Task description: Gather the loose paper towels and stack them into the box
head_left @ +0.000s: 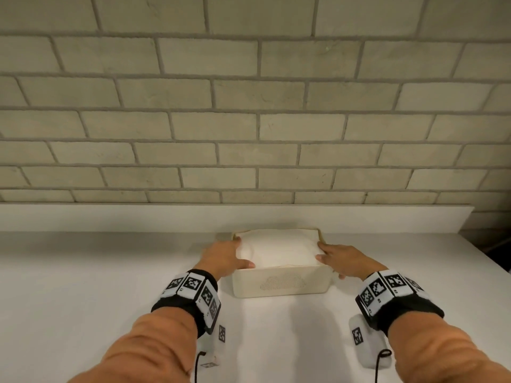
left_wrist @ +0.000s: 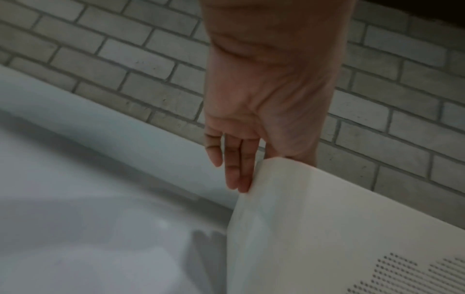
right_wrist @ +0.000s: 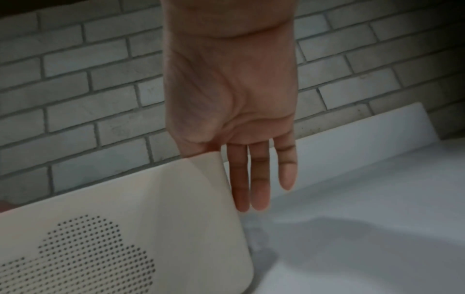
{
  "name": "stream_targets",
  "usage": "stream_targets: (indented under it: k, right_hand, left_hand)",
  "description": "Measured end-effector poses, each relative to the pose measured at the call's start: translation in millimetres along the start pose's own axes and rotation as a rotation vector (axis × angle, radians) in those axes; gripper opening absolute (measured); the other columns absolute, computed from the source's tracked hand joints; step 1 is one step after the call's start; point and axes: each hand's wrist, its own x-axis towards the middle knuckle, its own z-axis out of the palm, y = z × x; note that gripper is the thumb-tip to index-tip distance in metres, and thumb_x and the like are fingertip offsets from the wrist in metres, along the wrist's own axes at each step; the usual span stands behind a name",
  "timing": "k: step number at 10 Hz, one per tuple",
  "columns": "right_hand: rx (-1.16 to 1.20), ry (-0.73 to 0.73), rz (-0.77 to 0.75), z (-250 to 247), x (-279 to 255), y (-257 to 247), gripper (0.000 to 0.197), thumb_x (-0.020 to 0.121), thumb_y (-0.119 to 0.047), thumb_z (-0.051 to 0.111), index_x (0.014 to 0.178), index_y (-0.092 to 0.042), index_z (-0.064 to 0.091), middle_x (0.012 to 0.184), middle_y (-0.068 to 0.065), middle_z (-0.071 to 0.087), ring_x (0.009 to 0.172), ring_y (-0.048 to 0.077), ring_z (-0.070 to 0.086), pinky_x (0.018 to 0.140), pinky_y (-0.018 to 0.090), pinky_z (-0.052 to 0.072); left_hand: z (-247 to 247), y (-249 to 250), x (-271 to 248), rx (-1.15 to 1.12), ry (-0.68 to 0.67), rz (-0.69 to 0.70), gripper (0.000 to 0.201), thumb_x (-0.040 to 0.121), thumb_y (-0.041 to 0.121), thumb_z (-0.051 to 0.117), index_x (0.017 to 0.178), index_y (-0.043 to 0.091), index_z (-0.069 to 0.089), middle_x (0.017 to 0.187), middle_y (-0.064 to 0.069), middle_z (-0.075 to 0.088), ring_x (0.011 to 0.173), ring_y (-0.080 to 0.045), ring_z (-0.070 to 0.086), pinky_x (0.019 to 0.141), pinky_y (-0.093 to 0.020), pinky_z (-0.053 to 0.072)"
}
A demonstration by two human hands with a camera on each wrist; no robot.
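A cream box [head_left: 279, 283] with a dotted cloud pattern on its front stands on the white counter near the back ledge. A stack of white paper towels [head_left: 279, 250] fills it to the rim. My left hand [head_left: 224, 258] is at the box's left side, with its thumb lying over the front left corner of the towels. Its straight fingers [left_wrist: 234, 169] run down beside the box wall [left_wrist: 327, 228]. My right hand [head_left: 343, 261] mirrors it on the right side, thumb on the towels. Its fingers [right_wrist: 259, 179] hang straight beside the box [right_wrist: 151, 199].
The white countertop [head_left: 83, 272] stretches left and right of the box. A low white ledge [head_left: 138, 217] and a brick wall [head_left: 249, 106] close off the back. The counter ends at the right edge [head_left: 495, 261]. A small grey object [head_left: 222, 236] sits behind the box's left corner.
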Motion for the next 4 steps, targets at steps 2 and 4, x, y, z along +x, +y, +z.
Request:
stream_targets:
  k: [2, 4]
  right_hand:
    - [0.047, 0.223, -0.011, 13.1, -25.4, -5.0, 0.047, 0.100, -0.035, 0.035, 0.144, -0.019, 0.036, 0.138, 0.011, 0.051, 0.113, 0.026, 0.058, 0.096, 0.029, 0.045]
    - [0.185, 0.397, -0.023, 32.3, -70.3, 3.1, 0.053, 0.094, -0.035, 0.051, 0.142, -0.017, 0.038, 0.128, 0.012, 0.060, 0.120, 0.026, 0.054, 0.096, 0.027, 0.042]
  left_hand:
    - [6.2, -2.9, -14.1, -0.157, 0.079, 0.037, 0.068, 0.093, 0.044, 0.050, 0.148, 0.012, 0.026, 0.138, -0.012, 0.050, 0.127, -0.028, 0.046, 0.100, -0.031, 0.038]
    - [19.4, -4.0, -54.4, -0.352, 0.340, 0.085, 0.052, 0.092, 0.035, 0.054, 0.138, 0.016, 0.041, 0.135, -0.007, 0.051, 0.125, -0.024, 0.046, 0.104, -0.035, 0.039]
